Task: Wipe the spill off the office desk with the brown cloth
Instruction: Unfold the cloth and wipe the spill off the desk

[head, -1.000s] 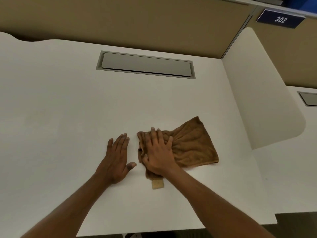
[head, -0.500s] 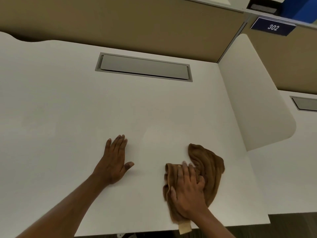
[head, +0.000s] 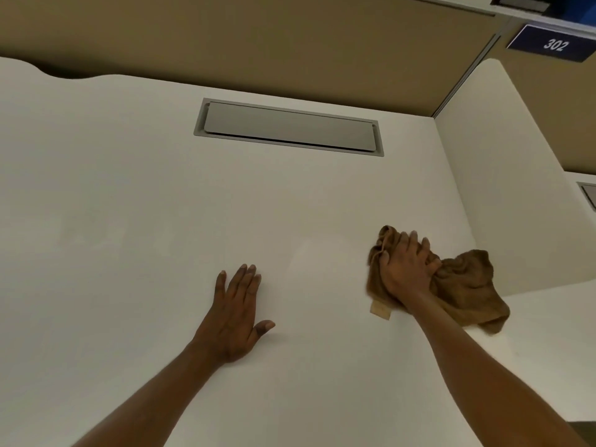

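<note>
**Fig. Two-handed wiping posture at the right edge of the bench**

The brown cloth (head: pixel 464 285) lies bunched on the white bench (head: pixel 129 221) close to its right edge, just beside the rounded end of the white side divider (head: pixel 503 188). Its loose tail trails towards the front-right, and whether that tail hangs past the edge cannot be told. A pale sewn label (head: pixel 380 310) projects from the cloth's near-left margin.

The right hand (head: pixel 408 269) sits on top of the cloth with fingers curled into the folds, gathering the fabric into a wad under the palm. This grip probably serves two ends: the wad gives a thick pad to take up liquid, and the curled fingers keep the fabric from sliding out as the arm sweeps.

The left hand (head: pixel 237 314) lies palm down on bare bench, well apart from the cloth and nearer the middle of the front portion. Its fingers are straight and held together, the thumb is spread, and it holds nothing. It appears to act as a brace that steadies the body while the other arm reaches towards the side.

No liquid can be made out with certainty on the surface. A faint change of sheen between the two hands may be a damp track, but this is a judgement.

Towards the back edge, a grey cable-tray lid (head: pixel 288 127) sits flush and closed in the bench, clear of the working area. A beige partition (head: pixel 258 37) rises behind the back edge, and a blue plate numbered 302 (head: pixel 553 45) hangs beyond the back-right corner.
</note>
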### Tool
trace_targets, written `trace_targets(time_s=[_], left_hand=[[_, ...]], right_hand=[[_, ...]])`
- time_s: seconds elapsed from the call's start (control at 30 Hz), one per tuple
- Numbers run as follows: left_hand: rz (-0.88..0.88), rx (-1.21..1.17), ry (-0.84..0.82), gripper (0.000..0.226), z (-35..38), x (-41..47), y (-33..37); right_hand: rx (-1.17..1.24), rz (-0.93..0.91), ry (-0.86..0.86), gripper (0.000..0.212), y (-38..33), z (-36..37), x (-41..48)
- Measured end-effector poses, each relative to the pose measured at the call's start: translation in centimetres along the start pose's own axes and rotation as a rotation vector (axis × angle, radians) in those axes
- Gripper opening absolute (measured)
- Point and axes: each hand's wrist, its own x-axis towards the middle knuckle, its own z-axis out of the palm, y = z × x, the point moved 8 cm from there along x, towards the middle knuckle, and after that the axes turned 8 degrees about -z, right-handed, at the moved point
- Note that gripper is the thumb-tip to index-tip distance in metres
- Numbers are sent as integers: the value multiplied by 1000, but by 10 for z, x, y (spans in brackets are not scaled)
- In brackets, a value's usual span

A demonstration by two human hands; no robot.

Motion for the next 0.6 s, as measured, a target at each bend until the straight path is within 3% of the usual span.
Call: trace_targets(time_s=[0.27, 0.6], left_hand=[[-5, 6, -13, 88, 1, 0, 1], [-21, -61, 19, 88, -3, -3, 1]], right_hand=[[-43, -113, 37, 65, -38, -7, 10], [-39, -474, -7, 69, -171, 6, -52]])
